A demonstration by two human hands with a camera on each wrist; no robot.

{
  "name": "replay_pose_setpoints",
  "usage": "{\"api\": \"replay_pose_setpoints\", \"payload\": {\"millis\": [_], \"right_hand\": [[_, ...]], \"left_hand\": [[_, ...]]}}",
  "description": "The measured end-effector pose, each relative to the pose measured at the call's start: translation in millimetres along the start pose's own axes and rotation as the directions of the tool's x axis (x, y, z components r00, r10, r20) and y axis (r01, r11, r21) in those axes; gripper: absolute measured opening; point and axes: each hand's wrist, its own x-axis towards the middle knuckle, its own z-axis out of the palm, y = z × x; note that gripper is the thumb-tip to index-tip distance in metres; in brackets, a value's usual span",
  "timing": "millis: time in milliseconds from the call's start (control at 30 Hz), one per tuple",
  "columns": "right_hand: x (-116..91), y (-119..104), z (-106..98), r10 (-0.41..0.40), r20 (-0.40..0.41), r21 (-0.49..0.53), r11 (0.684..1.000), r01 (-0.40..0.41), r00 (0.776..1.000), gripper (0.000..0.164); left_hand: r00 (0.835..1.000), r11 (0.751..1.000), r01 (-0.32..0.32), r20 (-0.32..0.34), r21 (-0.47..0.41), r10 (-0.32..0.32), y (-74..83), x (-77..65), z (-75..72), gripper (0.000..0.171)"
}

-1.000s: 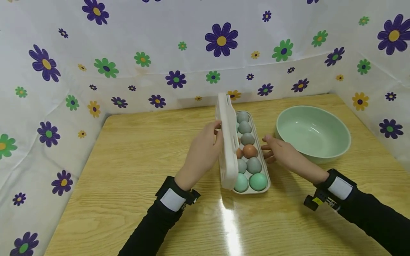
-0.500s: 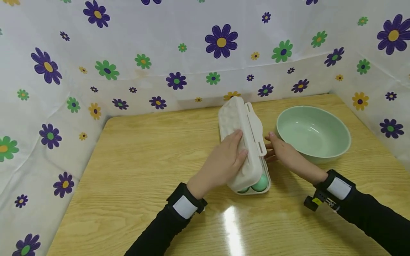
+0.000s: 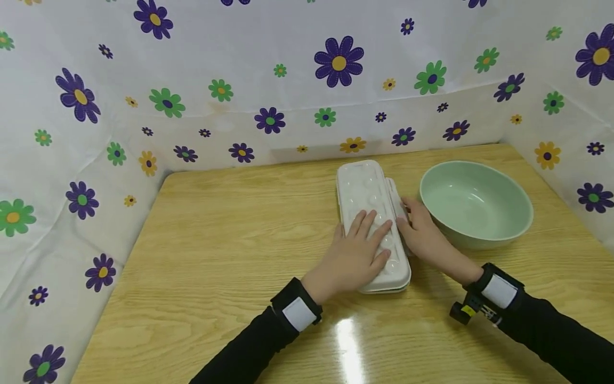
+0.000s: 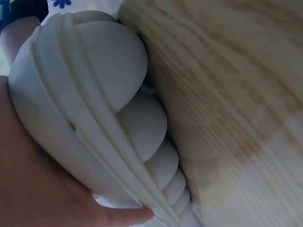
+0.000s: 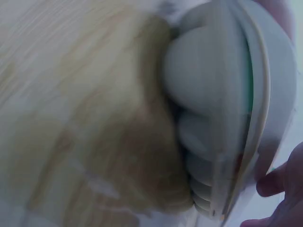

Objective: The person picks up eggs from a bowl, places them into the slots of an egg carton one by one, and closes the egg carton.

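A white egg carton (image 3: 364, 189) lies lengthwise on the table with its lid down. My left hand (image 3: 352, 261) rests on the lid with its fingers spread. In the left wrist view, the thumb reaches along the seam of the carton (image 4: 106, 118), above its rounded cups. My right hand (image 3: 424, 234) is at the carton's right side, its fingertips at the long side flap (image 3: 397, 200). A narrow dark gap shows between lid and base in the right wrist view, with a sliver of a green egg (image 5: 249, 78) inside. The other eggs are hidden.
A pale green bowl (image 3: 472, 200) stands right of the carton, just beyond my right hand. Behind the wooden table (image 3: 230, 240) and along its sides hangs a white cloth (image 3: 249, 64) with printed flowers.
My left hand has swung the lid from upright down to the right over the eggs, then flattened onto its top. The right hand has shifted from beside the base to the flap.
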Motion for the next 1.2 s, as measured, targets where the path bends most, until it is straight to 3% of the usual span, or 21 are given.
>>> {"api": "replay_pose_setpoints", "payload": {"millis": [133, 300, 400, 633, 933, 1100, 1200], "right_hand": [[-2.1, 5.3, 11.8, -0.067, -0.053, -0.117, 0.991, 0.060, 0.996, 0.051], [-7.3, 3.3, 21.9, -0.056, -0.056, -0.103, 0.993, 0.050, 0.997, 0.054], [-13.8, 2.8, 26.0, -0.031, -0.063, -0.069, 0.997, 0.027, 0.998, 0.055], [-29.9, 5.7, 31.5, -0.001, -0.096, 0.020, 1.000, 0.003, 0.995, 0.055], [-29.0, -3.2, 38.3, 0.026, -0.105, 0.083, 0.996, -0.018, 0.994, 0.054], [-15.5, -9.7, 30.6, -0.039, -0.118, -0.030, 0.999, 0.035, 0.992, 0.052], [-10.1, -14.7, 19.7, -0.172, -0.145, -0.229, 0.964, 0.136, 0.974, 0.048]], "left_hand": [[1.000, 0.997, -0.008, 0.018, 0.081, 0.007, 5.3, 0.3, 2.1, 0.056], [1.000, 0.993, -0.012, 0.016, 0.121, 0.010, 8.5, -1.0, 1.4, 0.056], [1.000, 0.994, -0.019, 0.018, 0.106, 0.017, 11.1, -2.2, 2.3, 0.056], [0.999, 0.999, -0.041, 0.019, -0.023, 0.042, 19.2, -9.1, 5.9, 0.056], [0.999, 0.999, -0.041, 0.009, -0.008, 0.041, 14.7, -15.2, 3.2, 0.056], [0.999, 0.999, -0.033, -0.013, 0.041, 0.033, 4.4, -9.1, -2.0, 0.057], [0.999, 0.998, -0.005, -0.045, 0.067, 0.008, -4.5, -4.9, -9.7, 0.058]]}}
